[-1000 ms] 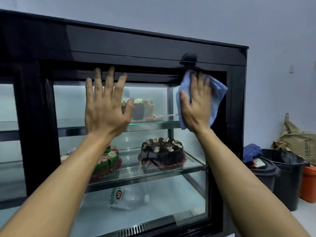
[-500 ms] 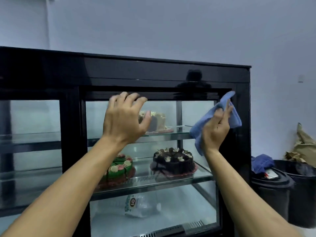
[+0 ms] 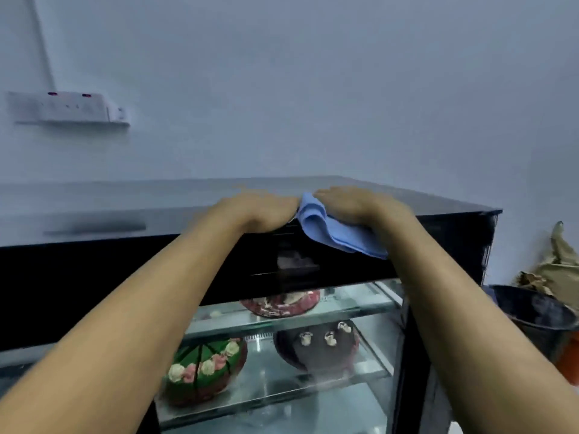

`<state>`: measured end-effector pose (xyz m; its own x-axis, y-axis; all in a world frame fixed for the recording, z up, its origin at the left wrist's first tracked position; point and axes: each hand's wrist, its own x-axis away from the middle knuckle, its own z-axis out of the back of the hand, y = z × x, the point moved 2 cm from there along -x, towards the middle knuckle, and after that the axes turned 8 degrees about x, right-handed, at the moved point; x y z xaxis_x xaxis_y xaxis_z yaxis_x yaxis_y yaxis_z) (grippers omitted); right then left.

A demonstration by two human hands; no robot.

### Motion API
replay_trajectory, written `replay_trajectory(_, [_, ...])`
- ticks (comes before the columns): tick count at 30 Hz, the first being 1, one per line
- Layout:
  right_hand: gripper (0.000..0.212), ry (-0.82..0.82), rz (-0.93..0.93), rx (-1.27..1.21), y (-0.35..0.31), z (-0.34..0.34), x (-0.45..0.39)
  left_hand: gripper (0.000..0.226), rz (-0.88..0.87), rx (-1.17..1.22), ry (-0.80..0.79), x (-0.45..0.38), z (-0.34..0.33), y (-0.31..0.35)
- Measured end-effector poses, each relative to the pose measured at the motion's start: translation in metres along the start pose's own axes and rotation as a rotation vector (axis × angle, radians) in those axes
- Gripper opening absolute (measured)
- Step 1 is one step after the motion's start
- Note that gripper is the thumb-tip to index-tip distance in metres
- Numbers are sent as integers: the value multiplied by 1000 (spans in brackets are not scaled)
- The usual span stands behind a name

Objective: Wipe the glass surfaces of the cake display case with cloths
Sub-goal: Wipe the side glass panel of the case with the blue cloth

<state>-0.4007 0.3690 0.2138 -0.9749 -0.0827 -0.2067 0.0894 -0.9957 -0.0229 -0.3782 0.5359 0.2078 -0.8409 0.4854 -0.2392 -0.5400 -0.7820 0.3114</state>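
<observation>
The right hand [image 3: 354, 203] lies palm-down with fingers extended on a blue cloth [image 3: 332, 231], pressing it flat against the near edge of the top of the cake display case [image 3: 438, 202]; nothing is pinched, so the hand reads as open and simply bearing down, which suits a wiping stroke across a flat panel. Part of the cloth spills over the front lip and hangs in loose folds against the black upper fascia, likely because only its far half is trapped under the palm. Just to the left, nearly touching the cloth's edge, the left hand [image 3: 260, 208] also rests flat and open on the top, holding nothing; it seems placed there as a brace while the person reaches up and forward. The top surface is glossy and mirrors the pale wall. Below, behind the front glass, a red-rimmed cake [image 3: 282, 303] sits on the upper glass shelf, with a green cake with rosettes [image 3: 205, 371] and a chocolate cake [image 3: 319, 343] on the shelf beneath. A black bin [image 3: 539, 317] stands to the right of the case, and a wall socket strip [image 3: 67, 108] is mounted at far left.
</observation>
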Motion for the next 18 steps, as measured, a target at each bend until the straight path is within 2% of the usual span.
replay_trajectory(3, [60,-79,-71,-65,9,-10,-11,56,72,-109,-99,0,-6,-10])
replay_trajectory(5, [58,-98,-80,-49,10,-12,-13,50,141,-135,-110,4,-6,-12])
replay_trajectory(11, [54,-162,-105,-263,9,-2,-3,57,211,20,-131,20,10,7])
replay_trajectory(13, [47,-242,-128,-388,11,13,1,62,276,72,-120,20,13,10])
replay_trajectory(15, [42,-348,-177,-532,24,38,1,55,365,106,-134,4,24,13])
replay_trajectory(18, [41,-326,-172,-463,65,66,-16,51,445,144,-142,-40,45,16])
